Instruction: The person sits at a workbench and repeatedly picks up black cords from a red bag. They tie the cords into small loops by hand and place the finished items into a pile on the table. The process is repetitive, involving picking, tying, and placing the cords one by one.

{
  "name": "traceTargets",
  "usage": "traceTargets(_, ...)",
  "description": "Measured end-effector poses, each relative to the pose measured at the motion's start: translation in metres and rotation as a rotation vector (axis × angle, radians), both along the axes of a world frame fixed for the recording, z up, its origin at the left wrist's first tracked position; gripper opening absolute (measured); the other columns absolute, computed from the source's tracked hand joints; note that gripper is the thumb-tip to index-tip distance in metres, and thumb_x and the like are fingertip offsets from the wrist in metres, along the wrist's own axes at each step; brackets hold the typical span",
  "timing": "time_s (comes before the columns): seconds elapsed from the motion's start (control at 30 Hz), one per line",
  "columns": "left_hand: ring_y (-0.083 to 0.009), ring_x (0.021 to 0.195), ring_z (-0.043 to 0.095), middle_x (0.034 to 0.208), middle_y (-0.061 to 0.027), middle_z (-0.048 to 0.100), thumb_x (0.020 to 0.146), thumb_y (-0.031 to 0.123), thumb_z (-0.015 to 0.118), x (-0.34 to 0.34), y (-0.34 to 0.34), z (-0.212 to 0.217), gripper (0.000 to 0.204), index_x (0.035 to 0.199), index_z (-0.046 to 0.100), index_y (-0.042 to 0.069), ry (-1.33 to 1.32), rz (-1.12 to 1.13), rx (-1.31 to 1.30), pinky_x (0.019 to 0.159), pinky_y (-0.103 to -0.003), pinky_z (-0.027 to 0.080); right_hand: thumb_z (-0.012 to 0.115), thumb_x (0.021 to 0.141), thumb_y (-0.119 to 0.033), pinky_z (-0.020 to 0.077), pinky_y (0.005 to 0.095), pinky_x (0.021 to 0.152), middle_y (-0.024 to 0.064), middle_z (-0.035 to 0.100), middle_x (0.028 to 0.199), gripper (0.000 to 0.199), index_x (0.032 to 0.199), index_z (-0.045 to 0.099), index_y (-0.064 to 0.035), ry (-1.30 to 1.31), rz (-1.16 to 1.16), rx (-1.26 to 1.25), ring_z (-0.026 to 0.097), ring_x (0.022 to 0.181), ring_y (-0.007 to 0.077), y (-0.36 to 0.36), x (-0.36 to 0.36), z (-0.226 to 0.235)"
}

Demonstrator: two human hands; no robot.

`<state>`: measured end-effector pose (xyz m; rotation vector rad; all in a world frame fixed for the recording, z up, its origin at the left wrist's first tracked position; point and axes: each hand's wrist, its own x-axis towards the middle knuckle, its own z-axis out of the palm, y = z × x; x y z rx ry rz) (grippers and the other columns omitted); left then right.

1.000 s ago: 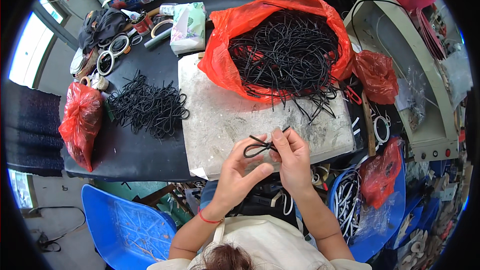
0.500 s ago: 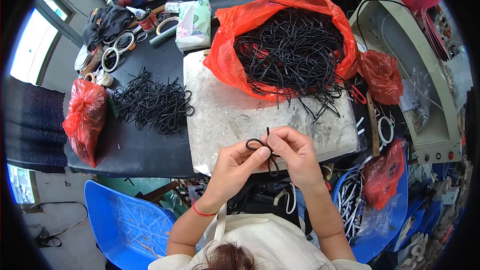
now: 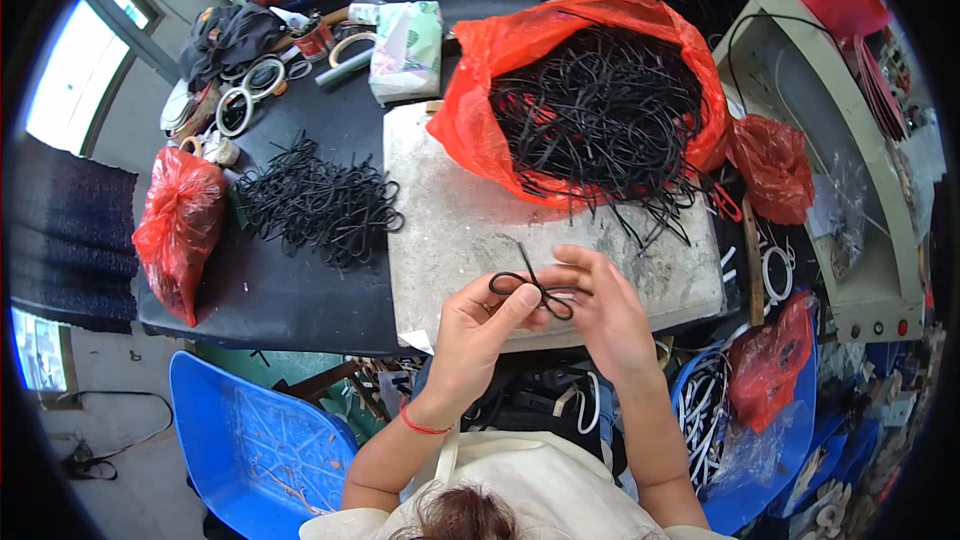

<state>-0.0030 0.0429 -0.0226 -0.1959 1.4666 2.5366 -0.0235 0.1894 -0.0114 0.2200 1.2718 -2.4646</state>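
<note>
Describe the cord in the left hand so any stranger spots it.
Find the stained whitish board on the black table. Over its near edge, the left hand pinches a thin black cord bent into loops. Unlike the cords in the open red plastic bag or the heap left of the board, it is held alone.

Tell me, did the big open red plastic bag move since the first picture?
No. The open red plastic bag sits on the same part of the white board; the whole view shifted.

Glossy thin-plastic red bag point(image 3: 470, 115), scuffed matt board point(image 3: 450, 230), smooth black cord point(image 3: 541, 291)
</note>
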Motion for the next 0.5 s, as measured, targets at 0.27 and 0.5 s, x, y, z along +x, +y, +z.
traceTargets(0.27, -0.0118, 0.069, 0.061, 0.082, -0.0078, 0.062, 0.087, 0.012, 0.057, 0.004, -0.003, -0.002, 0.016, 0.095, 0.058, -0.002, -0.037, -0.103, -0.098, 0.064, -0.023, 0.050, 0.058, 0.087, -0.014, 0.0394, 0.0182, 0.060, -0.0012, 0.058, 0.075, 0.015, 0.088, 0.059, 0.0003, 0.282, -0.031, 0.479, 0.049, 0.066, 0.0039, 0.003, 0.011, -0.010)
traceTargets(0.5, -0.0089, 0.072, 0.058, 0.083, -0.0031, 0.061, 0.087, 0.014, 0.058, 0.004, -0.009, 0.001, 0.017, 0.092, 0.058, -0.002, -0.021, -0.337, -0.227, 0.063, -0.023, 0.048, 0.062, 0.083, -0.013, 0.0322, 0.0229, 0.048, -0.0005, 0.048, 0.062, 0.021, 0.070, 0.053, -0.0002, 0.437, -0.022, 0.711, 0.039, 0.054, 0.0056, 0.004, 0.013, -0.012)
